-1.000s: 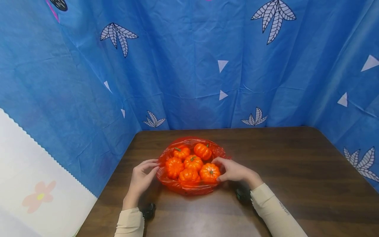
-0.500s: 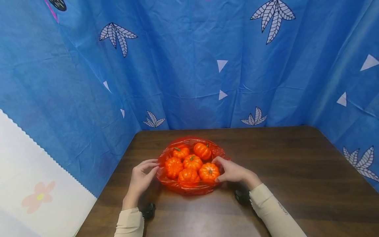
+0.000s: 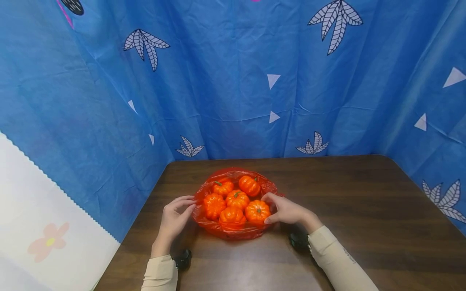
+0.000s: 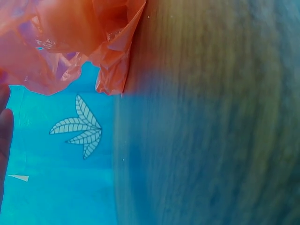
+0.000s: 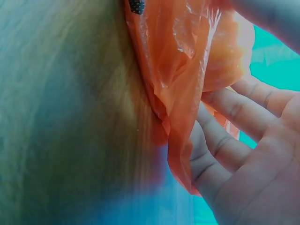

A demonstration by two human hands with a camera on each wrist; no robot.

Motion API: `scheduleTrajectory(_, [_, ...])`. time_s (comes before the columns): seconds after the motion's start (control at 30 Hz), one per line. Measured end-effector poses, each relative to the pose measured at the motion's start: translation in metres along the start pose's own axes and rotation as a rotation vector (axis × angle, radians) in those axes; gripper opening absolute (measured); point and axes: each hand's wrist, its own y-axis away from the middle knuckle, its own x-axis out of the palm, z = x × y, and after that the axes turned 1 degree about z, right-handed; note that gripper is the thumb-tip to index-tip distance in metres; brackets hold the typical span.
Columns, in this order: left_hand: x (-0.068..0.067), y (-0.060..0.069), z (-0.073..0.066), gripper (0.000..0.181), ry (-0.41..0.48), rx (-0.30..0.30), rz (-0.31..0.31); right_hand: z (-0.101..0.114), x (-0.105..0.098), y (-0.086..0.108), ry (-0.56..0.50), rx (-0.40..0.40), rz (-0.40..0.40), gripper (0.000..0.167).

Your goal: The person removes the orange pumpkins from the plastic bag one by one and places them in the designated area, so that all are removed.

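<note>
In the head view a red plastic bag (image 3: 236, 233) lies wide open on the table. Several small orange pumpkins with green stems sit inside it, among them a front-right pumpkin (image 3: 257, 211) and a middle pumpkin (image 3: 237, 199). My left hand (image 3: 174, 218) is at the bag's left rim, fingers loosely bent, fingertips at the film. My right hand (image 3: 289, 211) holds the front-right pumpkin from its right side, thumb on the near side and fingers beyond. The right wrist view has this pumpkin (image 5: 227, 58) between thumb and fingers, with bag film (image 5: 180, 103) partly covering the fingers.
The bag stands on a dark brown wooden table (image 3: 346, 194). Blue curtains (image 3: 233, 81) with leaf prints surround its back and sides. A white cloth (image 3: 43, 210) with a flower hangs at the left. Black wrist devices (image 3: 183, 259) sit under both wrists.
</note>
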Motion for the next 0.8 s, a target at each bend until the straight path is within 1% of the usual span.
scheduleTrajectory(0.2, [0.0013, -0.0006, 0.002, 0.012, 0.029, 0.015, -0.014, -0.0028, -0.0015, 0.0002, 0.011, -0.001, -0.023, 0.06])
scheduleTrajectory(0.3, [0.0019, -0.0009, 0.0034, 0.012, 0.045, 0.017, -0.026, -0.0032, -0.0028, 0.0003, 0.0, -0.008, -0.032, 0.061])
scheduleTrajectory(0.57, [0.0047, 0.0, 0.0079, 0.014, 0.035, 0.047, -0.049, 0.0006, -0.0061, 0.0017, -0.041, -0.007, -0.047, 0.062])
scheduleTrajectory(0.67, [0.0047, 0.0011, 0.0079, 0.014, 0.041, 0.042, -0.06, 0.0016, -0.0069, 0.0021, -0.055, -0.007, -0.045, 0.062])
scheduleTrajectory(0.8, [0.0036, 0.0013, 0.0074, 0.013, 0.044, 0.018, -0.05, 0.0021, -0.0077, 0.0024, -0.074, -0.016, -0.045, 0.062])
